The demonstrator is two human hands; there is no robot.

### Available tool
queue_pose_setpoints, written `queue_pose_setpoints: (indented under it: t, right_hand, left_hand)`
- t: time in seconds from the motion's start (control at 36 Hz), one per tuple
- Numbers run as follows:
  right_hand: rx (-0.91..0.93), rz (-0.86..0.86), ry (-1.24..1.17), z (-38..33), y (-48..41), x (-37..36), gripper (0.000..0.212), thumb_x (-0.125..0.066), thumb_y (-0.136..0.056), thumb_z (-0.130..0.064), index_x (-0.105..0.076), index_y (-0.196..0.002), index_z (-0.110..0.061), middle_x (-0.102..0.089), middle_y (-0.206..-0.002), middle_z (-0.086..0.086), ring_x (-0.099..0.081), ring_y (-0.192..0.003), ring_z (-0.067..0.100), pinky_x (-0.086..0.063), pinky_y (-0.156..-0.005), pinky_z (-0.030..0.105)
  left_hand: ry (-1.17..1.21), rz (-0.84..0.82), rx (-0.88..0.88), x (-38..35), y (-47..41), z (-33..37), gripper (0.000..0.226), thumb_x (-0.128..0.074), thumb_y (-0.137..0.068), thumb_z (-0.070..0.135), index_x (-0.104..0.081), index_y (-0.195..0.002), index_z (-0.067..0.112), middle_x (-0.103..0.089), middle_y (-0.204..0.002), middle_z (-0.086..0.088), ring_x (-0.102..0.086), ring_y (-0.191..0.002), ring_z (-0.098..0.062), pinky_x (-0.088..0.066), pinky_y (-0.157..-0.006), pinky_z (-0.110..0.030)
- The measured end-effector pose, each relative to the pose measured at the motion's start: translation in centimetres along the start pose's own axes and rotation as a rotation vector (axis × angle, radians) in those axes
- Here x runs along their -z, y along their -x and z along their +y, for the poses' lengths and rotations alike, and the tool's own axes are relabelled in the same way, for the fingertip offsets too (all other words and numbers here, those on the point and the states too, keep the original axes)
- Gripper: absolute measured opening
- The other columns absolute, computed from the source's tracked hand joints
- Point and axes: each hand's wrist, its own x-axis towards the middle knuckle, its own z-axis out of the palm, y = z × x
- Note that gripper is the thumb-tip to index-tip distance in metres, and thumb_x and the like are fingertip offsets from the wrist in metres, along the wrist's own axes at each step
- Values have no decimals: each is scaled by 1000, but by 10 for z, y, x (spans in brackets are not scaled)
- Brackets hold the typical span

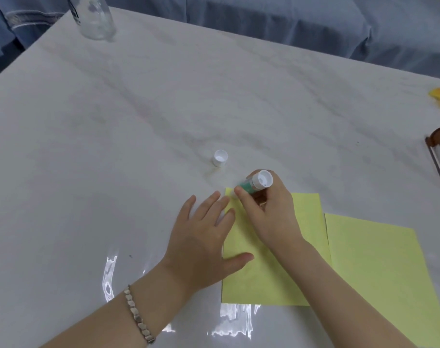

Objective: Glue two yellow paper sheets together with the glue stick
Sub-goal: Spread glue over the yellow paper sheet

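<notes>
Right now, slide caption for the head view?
Right hand grips green-and-white glue stick over a yellow paper sheet, flat left hand steadying it; round white plastic cap lies apart.

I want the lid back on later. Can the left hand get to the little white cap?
Probably yes. The left hand lies flat, holding nothing, pressing the yellow sheet; the cap stands alone on the table beyond its fingertips, nothing between.

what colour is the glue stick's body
Green, with a white end; the glue stick shows in the head view, held in the right hand.
</notes>
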Motion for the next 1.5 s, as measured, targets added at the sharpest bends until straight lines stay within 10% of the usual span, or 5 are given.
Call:
queue_pose_setpoints:
  t: [0.25, 0.83, 1.28, 1.5]
  right_hand:
    - [-9, -42, 133, -6, -8, 3, 20, -63, -79, -27, -50, -83, -11, -58, -68, 12, -51, -59, 21, -42, -58, 33]
    - [-53, 25, 137, -2, -11, 10, 17, -65, -74, -13, -53, -75, -1, -56, -65, 20, -42, -55, 11, -36, -52, 16]
    - [-242, 197, 134, 32, 1, 80, 22, -65, -76, -16, -51, -67, -30, -52, -60, -6, -49, -52, -2, -37, -50, 7]
    - [-180, 120, 53, -4, 3, 55, 13, -64, -76, -18, -53, -72, -22, -63, -66, 13, -61, -62, 23, -45, -57, 22]
  left_hand:
    - [40, 75, -10, 2, -14, -12, 39, -45, -83, 42, -65, -98, 12, -67, -107, 0, -51, -104, -15, -32, -95, -35]
    - [-85, -16, -37, 8, -16, -13, 45, -46, -78, 46, -67, -97, 11, -65, -118, -5, -61, -106, -21, -49, -84, -42]
    - [-28, -74, 9, 9, -13, -11, 55, -43, -75, 54, -64, -103, 12, -61, -125, -5, -53, -114, -22, -33, -93, -42]
    - [35, -77, -27, 6, -6, -14, 53, -46, -73, 61, -52, -112, 26, -54, -133, -8, -46, -123, -24, -26, -99, -44]
